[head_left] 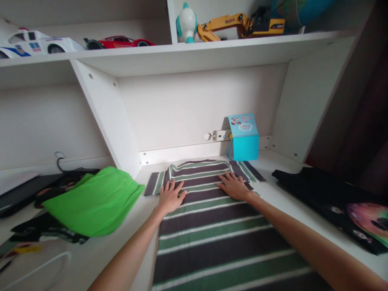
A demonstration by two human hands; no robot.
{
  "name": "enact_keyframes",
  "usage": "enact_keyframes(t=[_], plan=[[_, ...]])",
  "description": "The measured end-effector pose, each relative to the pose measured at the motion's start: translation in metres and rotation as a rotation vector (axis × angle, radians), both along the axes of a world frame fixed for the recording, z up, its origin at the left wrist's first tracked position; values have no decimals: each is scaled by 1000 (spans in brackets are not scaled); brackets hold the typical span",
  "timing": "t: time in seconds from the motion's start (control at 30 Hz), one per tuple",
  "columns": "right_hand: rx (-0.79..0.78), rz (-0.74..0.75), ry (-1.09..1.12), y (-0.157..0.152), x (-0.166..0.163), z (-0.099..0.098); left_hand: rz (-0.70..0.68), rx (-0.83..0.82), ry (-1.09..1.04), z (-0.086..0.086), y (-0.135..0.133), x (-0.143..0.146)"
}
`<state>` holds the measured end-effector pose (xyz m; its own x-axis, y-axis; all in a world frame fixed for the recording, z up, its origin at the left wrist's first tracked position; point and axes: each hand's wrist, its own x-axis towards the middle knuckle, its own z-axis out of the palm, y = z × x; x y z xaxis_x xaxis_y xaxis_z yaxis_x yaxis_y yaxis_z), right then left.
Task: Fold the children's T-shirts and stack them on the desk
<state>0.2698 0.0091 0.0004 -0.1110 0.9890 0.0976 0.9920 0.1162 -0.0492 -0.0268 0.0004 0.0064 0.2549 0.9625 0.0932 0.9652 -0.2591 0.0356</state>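
Note:
A striped shirt [209,238] in dark grey, green and white lies spread on the white desk, its sleeves out to both sides at the far end. My left hand [171,197] rests flat on its left side below the left sleeve, fingers spread. On the right side, my right hand [234,186] also lies flat with fingers apart, close to the right sleeve. Neither hand grips the cloth. The shirt's near end runs out of view at the bottom.
Left of the shirt lies a bright green cloth [100,202] over dark items. A black garment [327,202] with a colourful print is at the right. Behind stands a blue desk calendar [245,139]. Overhead, a white shelf [206,54] carries toy vehicles, including a yellow excavator [242,26].

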Motion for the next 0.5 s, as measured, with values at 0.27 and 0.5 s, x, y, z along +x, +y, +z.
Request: enact_keyframes(t=[0.27, 0.5], plan=[[-59, -199, -11, -22, 7, -5, 131, -66, 95, 34, -21, 11], [-22, -149, 31, 0, 19, 19, 73, 162, 117, 44, 11, 19]])
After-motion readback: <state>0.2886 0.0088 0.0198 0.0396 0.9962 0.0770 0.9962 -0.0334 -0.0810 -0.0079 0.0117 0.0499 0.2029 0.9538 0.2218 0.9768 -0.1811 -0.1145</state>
